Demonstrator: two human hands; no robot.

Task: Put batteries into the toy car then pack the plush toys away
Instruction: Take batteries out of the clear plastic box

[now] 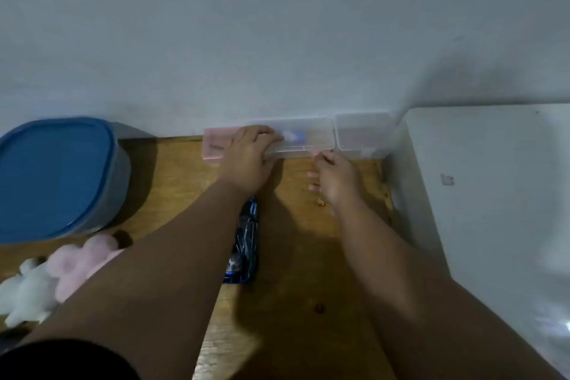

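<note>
At the wall edge of the wooden table (296,256), left hand (246,160) grips the long clear case (308,136). Right hand (336,179) touches its front lip, pinch unclear. Case likely light, stiff, slick: hold by long sides. Toy car (245,244) lies under left forearm. Soft plush toys (61,274) sit near-left by blue-lidded tub (55,170).

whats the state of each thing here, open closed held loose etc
long clear case: looks closed, against the wall, gripped by left hand
right hand: fingertips at the case's front edge, grip unclear
small clear box: looks closed, untouched
blue-lidded tub: lid on
pink plush: loose on the table, not packed
white plush: loose, not packed
dark blue object: lying flat, partly under the left forearm
</note>
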